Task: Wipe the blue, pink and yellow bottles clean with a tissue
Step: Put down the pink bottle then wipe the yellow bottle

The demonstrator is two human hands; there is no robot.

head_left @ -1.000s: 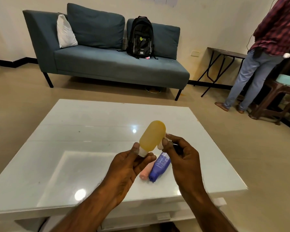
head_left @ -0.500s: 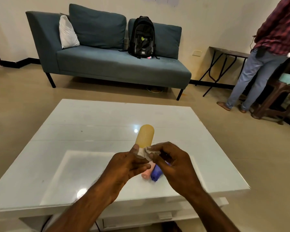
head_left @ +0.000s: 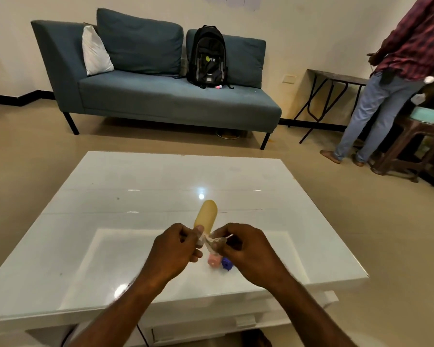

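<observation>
My left hand (head_left: 172, 247) grips the yellow bottle (head_left: 206, 214) by its white cap end, with the rounded base pointing up and away from me. My right hand (head_left: 244, 247) pinches a crumpled white tissue (head_left: 214, 242) against the bottle's cap end. Under my hands, the pink bottle (head_left: 214, 260) and the blue bottle (head_left: 227, 263) lie side by side on the glossy white table (head_left: 125, 221); only their near ends show, the rest is hidden by my fingers.
A person in a plaid shirt and jeans (head_left: 386, 91) stands at the right by a small folding table (head_left: 336, 81) and a wooden stool (head_left: 416, 136). A blue sofa (head_left: 161, 96) with a black backpack (head_left: 207, 57) stands beyond the table.
The yellow bottle has dropped lower and tipped more upright. My right hand has moved in from the side and now presses the tissue onto the cap end, covering more of the pink and blue bottles.
</observation>
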